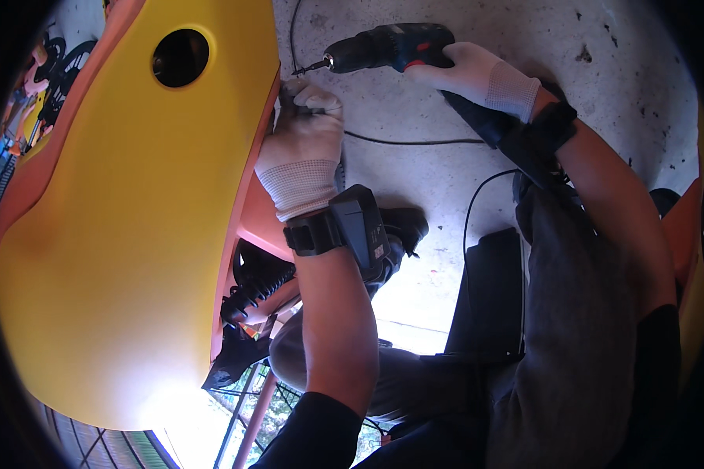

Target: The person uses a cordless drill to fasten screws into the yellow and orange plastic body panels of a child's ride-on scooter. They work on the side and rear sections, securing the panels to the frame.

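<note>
A dark cordless drill (387, 45) with red accents lies level in my right hand (481, 76), its bit pointing left. The tip of the drill bit (311, 68) comes close to the fingers of my left hand (301, 133); from here I cannot tell whether they touch. Both hands wear white knit gloves. My left fingers are curled in at the orange edge of a large yellow panel (133, 211), and whatever they pinch is hidden. Near the panel's upper end is a round hole (181, 57).
Black cables (414, 142) run across the grey concrete floor (602, 102). A black flat-sided object (489, 293) stands by my leg. Below my left wrist are a black coil spring (258, 295) and orange parts. More orange and yellow bodywork (684, 242) stands at the right edge.
</note>
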### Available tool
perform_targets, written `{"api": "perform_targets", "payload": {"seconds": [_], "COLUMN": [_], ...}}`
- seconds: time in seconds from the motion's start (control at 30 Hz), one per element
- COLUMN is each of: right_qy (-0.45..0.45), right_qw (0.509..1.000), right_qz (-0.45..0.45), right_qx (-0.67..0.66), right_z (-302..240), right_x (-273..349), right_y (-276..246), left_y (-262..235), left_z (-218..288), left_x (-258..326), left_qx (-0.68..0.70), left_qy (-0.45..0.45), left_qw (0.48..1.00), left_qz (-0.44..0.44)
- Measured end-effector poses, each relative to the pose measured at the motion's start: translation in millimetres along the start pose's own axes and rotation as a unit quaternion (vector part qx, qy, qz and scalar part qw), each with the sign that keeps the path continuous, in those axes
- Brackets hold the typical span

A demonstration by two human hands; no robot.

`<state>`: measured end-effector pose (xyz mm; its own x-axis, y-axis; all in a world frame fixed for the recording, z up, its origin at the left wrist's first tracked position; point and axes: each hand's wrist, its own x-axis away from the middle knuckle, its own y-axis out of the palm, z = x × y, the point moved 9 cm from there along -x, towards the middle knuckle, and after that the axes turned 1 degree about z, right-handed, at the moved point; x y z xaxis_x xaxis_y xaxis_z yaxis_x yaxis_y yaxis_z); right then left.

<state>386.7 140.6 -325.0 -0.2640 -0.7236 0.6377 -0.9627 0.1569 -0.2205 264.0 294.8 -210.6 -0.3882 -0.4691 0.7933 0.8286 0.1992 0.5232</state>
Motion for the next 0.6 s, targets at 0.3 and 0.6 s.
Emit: {"api": "perform_targets", "payload": {"seconds": [0.3,0.6], "right_qy": [0.016,0.051], "right_qw": [0.998,0.998], "right_qz": [-0.013,-0.039], "right_qx": [-0.060,-0.018], "right_z": [-10,-12], "right_x": [-3,-7], "right_y": [14,18], "left_y": [-21,-21], "left_z": [17,16], "left_x": [-2,0], "left_qx": [0.049,0.041], "left_qy": [-0.019,0.015], "left_qw": [0.998,0.993], "left_qz": [0.037,0.108]}}
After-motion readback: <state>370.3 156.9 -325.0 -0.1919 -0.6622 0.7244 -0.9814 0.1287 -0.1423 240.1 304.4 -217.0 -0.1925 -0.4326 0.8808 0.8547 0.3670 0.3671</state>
